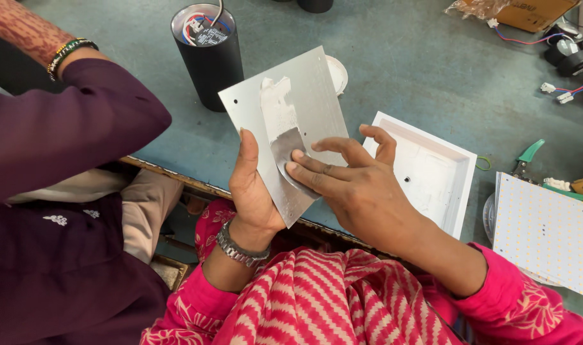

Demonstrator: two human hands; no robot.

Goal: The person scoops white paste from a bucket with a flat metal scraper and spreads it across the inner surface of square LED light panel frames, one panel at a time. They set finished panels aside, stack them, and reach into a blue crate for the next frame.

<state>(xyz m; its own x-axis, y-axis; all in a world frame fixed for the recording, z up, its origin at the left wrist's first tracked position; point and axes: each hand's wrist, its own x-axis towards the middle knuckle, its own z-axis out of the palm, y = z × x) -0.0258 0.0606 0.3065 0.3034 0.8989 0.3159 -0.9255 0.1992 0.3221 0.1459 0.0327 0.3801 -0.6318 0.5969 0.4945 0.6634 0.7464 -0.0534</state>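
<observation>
A square aluminium plate [291, 121] is held tilted above the desk [400, 70] edge, its smeared patch of grey paste [286, 150] facing up so it can be worked; the left hand [253, 191] closes on its lower edge to steady it, while the right hand [355, 185], fingers loosely extended and grasping nothing, presses on the paste, beside a white square housing [432, 172] and black cylinder [210, 57]

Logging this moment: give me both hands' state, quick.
Left hand: closed on the edge of the metal plate.
Right hand: open, fingertips pressing a grey patch on the plate.
</observation>
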